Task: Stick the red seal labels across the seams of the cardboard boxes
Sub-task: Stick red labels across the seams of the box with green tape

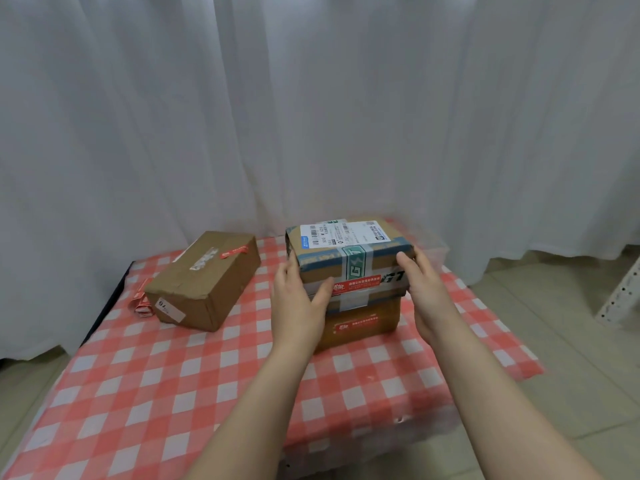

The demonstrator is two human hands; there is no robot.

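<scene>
1. Top box (381, 261) is sitting stacked on the lower box (388, 317), right of frame centre. Both are resting on the checked cloth over the surface (173, 393).
2. Red seal label (360, 283) is lying across the top box's front face, crossing the green-printed tape (356, 263) that is running over the lid. A white shipping label (343, 233) is covering the far part of the lid.
3. A second red label (355, 322) is showing on the lower box's front.
4. Left hand (298, 299) is gripping the top box's left front corner, with the thumb lying on the front face beside the seal label and the fingers going round the left side.
5. Right hand (426, 292) is gripping the right end, thumb on the upper front edge. The rest of its fingers are hiding behind the box.
6. Third box (204, 282) is lying well apart at centre left, angled, and is carrying its own red strip (234, 252) on top.
7. Loose red labels (142, 301) are lying just beside that box, at its left.
8. White curtain (311, 98) is filling the upper frame. Tiled floor (571, 341) and a perforated white bracket (620, 296) are showing at the right edge.
</scene>
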